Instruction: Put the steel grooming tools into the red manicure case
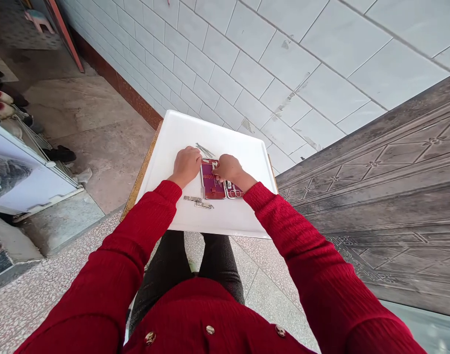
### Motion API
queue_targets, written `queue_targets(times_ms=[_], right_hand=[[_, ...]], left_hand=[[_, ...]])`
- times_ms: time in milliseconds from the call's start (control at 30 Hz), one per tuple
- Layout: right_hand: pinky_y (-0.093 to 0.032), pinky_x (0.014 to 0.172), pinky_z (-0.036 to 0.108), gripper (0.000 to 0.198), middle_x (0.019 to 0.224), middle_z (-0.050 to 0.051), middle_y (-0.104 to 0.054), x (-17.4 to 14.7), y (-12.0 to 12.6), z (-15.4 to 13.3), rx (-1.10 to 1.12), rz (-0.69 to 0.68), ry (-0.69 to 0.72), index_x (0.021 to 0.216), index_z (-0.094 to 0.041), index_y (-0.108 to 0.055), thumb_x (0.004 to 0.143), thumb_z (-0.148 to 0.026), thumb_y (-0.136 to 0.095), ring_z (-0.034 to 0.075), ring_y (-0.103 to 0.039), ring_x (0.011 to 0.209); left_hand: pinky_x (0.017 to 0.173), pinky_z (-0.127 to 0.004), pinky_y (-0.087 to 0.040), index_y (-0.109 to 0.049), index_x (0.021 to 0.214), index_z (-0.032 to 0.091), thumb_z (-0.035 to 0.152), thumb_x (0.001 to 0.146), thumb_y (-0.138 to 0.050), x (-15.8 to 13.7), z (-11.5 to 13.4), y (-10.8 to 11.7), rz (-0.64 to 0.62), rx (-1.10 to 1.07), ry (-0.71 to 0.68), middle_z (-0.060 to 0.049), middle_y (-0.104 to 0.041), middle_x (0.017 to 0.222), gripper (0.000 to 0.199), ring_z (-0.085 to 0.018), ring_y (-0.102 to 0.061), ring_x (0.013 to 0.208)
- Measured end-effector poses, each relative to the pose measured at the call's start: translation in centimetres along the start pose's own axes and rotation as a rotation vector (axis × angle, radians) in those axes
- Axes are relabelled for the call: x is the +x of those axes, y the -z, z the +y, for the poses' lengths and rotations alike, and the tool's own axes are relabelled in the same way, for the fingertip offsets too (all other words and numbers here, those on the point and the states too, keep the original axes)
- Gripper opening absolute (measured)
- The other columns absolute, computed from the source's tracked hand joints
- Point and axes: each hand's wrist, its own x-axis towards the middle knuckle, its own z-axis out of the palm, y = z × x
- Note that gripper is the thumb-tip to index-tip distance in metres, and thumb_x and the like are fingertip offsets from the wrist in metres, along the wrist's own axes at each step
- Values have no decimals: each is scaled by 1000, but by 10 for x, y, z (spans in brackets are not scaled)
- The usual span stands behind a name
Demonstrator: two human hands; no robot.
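Observation:
An open manicure case (pixel 214 191) with a purple lining and red trim lies on the white tabletop. My left hand (pixel 187 163) is at its upper left edge, fingers curled against the rim. Over the middle of the case is my right hand (pixel 229 168), its fingers pinched together near the row of loops; what they hold, if anything, is too small to name. Small scissors (pixel 235 193) sit in the right half, partly under my right wrist. Two nail clippers, one nearer (pixel 204 205) and one farther left (pixel 192 198), lie below the case. Several thin metal tools (pixel 205 150) rest above it.
The white tabletop (pixel 243 216) has a raised rim and stands beside a tiled wall (pixel 225 78). To the right is a carved grey panel (pixel 357 196). A rack with shoes (pixel 29 152) stands at the left on the floor.

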Motion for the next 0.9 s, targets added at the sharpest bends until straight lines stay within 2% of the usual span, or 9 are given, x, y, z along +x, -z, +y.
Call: queue_targets(times_ms=[233,433,667,900], right_hand=[[-54,59,22,38,55,1,-67,8,-1,8,154,-45,-90,55,-19,-57,89,-8,-70,12,-62,51],[-56,60,21,36,53,3,-67,7,-2,5,100,-7,-49,54,-19,-59,83,-2,-70,13,-64,52],[-45,44,17,34,44,-1,-59,13,-9,10,269,3,-111,53,-16,-59,82,-4,-72,7,-50,39],[-38,39,16,35,44,-2,-59,26,-15,26,361,-8,-57,54,-17,-57,85,-9,-71,5,-46,35]], left_hand=[[106,-51,-49,-68,77,22,12,96,-44,-1,1,0,-2,-12,-4,-11,-74,103,32,-31,-64,120],[106,-52,-49,-69,77,22,12,95,-45,0,0,-2,3,-8,0,-11,-74,100,32,-31,-64,117],[106,-51,-49,-66,75,22,11,96,-44,0,1,-1,1,-12,1,-12,-74,103,32,-31,-64,117],[103,-51,-50,-67,77,23,12,95,-45,0,-1,-2,9,-21,-13,-10,-73,97,30,-31,-63,115]])
